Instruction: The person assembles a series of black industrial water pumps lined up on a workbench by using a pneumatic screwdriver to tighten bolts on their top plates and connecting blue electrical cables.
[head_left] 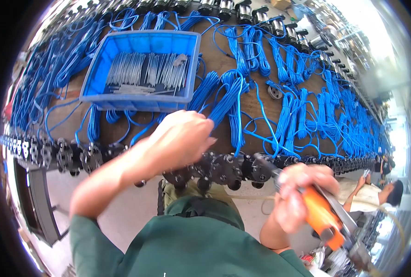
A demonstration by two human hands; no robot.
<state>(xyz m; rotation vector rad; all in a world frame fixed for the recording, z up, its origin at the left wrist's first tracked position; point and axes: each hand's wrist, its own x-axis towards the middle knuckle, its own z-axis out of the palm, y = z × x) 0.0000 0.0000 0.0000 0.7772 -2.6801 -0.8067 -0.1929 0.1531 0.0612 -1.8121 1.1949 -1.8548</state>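
Observation:
My left hand (182, 136) is closed above the near edge of the table, its fingers curled. Whatever it may hold is hidden behind the fingers. Right beside it, a blue cable bundle (226, 99) slants up and away. My right hand (300, 196) grips an orange and grey power tool (323, 217), slightly smeared by motion. The tool's thin front end (265, 164) points at the row of black motor-like parts (224, 171) along the near edge. Beyond my left hand stands a blue plastic bin (140, 102) holding many thin silver rods (127, 69).
Bundled blue cables (286, 120) cover much of the brown tabletop (261, 104). More black and silver motor-like parts (244, 13) line the far edge. A hose (390, 217) runs near the tool at the right. Another person (371, 189) sits farther right. A dark metal frame (36, 203) stands at lower left.

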